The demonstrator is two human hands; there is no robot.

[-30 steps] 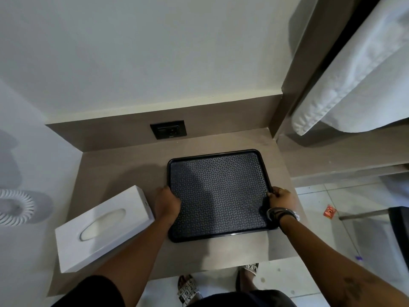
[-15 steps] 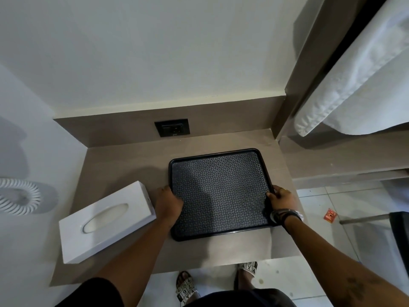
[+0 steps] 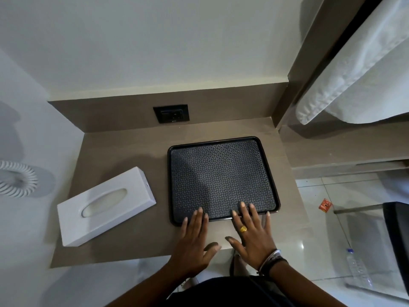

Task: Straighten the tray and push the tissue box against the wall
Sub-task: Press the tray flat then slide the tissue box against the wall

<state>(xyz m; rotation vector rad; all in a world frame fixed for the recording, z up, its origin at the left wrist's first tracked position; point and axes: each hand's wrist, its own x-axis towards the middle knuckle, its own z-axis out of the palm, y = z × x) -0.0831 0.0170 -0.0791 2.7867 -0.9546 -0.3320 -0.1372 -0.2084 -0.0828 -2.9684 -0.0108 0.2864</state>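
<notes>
Nearest the camera, the left hand (image 3: pixel 192 244) and the right hand (image 3: pixel 252 234) are laid flat with fingers spread and nothing gripped. The fingertips (image 3: pixel 200 210) of the left hand rest over the near rim of the black rectangular tray with a patterned non-slip mat (image 3: pixel 222 177); those of the right hand lie over the same rim further right. The tray sits on the grey-brown wooden surface (image 3: pixel 124 151), toward its right side, its edges close to parallel with the surface edges.

The step in hand is judged to be the final squaring of the tray. Equal, light pressure should be applied through both sets of fingertips so that the tray slides without rotating; the far rim should be checked against the back panel carrying the dark wall socket (image 3: pixel 171 113).

To the left, the white rectangular tissue box with an oval opening (image 3: pixel 106 206) lies skewed, well apart from the back panel and just beside the tray. It is judged to be unhandled as yet; a flat push on its near long side is advised
</notes>
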